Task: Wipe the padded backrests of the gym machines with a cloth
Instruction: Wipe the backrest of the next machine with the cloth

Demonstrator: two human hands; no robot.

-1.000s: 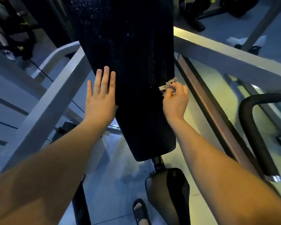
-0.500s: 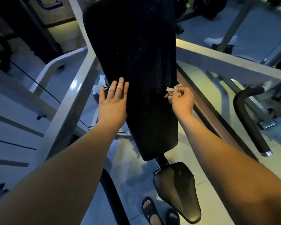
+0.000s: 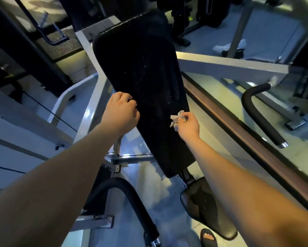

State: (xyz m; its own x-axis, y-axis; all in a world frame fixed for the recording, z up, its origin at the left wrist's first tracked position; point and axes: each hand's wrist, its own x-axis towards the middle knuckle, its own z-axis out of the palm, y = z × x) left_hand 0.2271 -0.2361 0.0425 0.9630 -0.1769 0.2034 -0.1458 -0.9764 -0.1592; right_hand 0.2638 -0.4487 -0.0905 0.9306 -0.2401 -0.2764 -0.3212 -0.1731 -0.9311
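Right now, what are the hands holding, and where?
The right hand pinches the cloth at its near end; the left hand grips the backrest edge.

black padded backrest [image 3: 140, 82] tilted, pale specks on its face. left hand [image 3: 121, 111], fingers curled, rests at its left edge. right hand [image 3: 188, 124] pinches crumpled grey cloth [image 3: 176, 118] against lower right face. black seat pad [image 3: 206, 205] below.

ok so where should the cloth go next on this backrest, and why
Probably sweep the cloth up and across the backrest: the right hand pinches it low near the right edge, pale streaks show higher on the pad, and the left hand grips the left edge, likely steadying it.
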